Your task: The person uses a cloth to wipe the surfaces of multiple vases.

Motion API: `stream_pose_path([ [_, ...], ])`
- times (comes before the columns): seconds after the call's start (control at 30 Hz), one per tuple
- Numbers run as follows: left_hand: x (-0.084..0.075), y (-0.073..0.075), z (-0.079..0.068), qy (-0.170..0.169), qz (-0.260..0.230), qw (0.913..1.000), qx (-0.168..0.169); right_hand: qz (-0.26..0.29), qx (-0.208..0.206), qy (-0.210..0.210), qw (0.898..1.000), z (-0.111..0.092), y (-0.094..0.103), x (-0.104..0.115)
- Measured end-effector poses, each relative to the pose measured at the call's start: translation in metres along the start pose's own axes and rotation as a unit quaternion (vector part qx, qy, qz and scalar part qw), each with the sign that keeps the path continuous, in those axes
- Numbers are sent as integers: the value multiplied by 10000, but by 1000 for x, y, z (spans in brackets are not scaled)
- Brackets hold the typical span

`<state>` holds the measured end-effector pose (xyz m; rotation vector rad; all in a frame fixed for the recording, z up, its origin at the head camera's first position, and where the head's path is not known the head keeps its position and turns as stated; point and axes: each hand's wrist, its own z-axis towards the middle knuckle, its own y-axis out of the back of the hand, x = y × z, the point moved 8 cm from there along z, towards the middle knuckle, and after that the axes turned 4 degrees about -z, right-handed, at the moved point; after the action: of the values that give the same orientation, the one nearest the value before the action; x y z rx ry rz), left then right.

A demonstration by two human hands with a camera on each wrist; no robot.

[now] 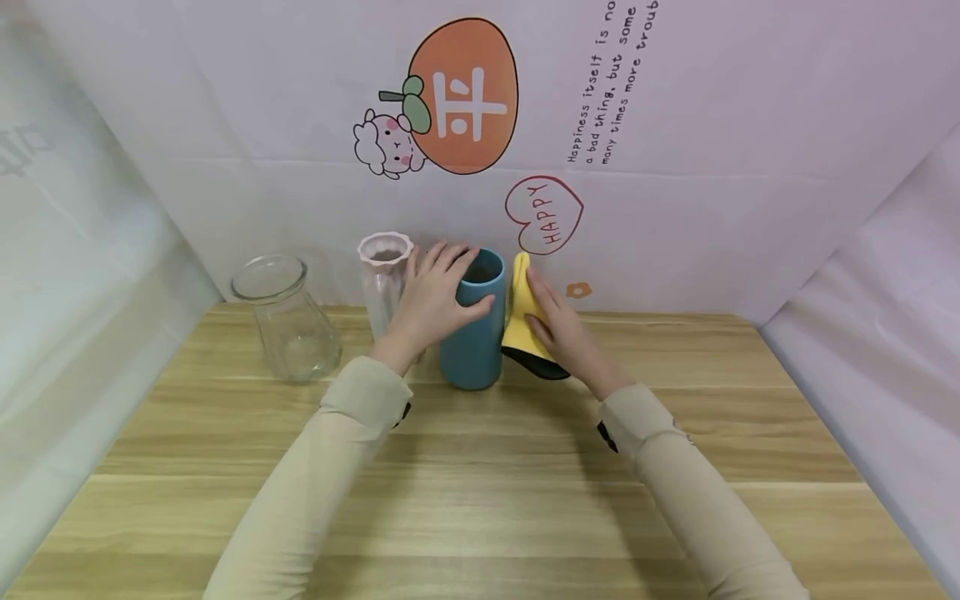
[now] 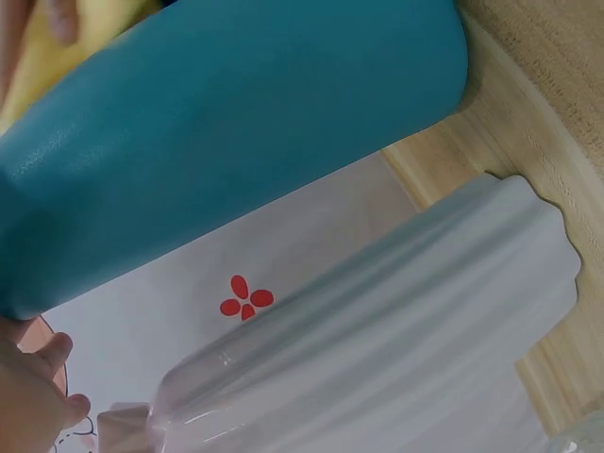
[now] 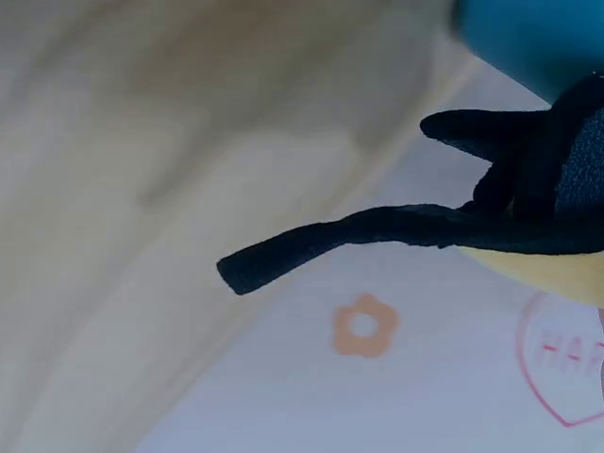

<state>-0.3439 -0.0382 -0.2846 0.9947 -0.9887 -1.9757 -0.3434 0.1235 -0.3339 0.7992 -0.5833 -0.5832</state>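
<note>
Blue vase [image 1: 472, 358] stands upright on the table [image 1: 480, 500], left hand [image 1: 429, 304] gripping it by the rim, right hand [image 1: 561, 333] gripping a yellow cloth [image 1: 517, 321] just beside it; excessive leftward pressure could knock it into the fluted vase [image 1: 378, 296].

Soft shadows across the tabletop [image 1: 495, 517]

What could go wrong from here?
The pink vase could get knocked: it stands close beside the blue vase, right by the left hand.
The blue vase might tip if pushed hard: it is tall, and the left hand holds it only near its rim.
The yellow cloth may slip or snag: its lower edge hangs loose below the right hand.
</note>
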Motion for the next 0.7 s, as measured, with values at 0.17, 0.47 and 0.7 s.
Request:
stream_pose_path([
  [0.17, 2, -2, 2, 64, -159, 9996, 209, 85, 144, -117, 9998, 13, 10, 9],
  [0.47, 4, -4, 3, 176, -466, 9975, 495, 79, 920, -543, 9942, 7, -10, 2],
  [0.7, 4, -5, 3, 132, -577, 9969, 525, -120, 1531, -751, 9853, -17, -39, -10],
])
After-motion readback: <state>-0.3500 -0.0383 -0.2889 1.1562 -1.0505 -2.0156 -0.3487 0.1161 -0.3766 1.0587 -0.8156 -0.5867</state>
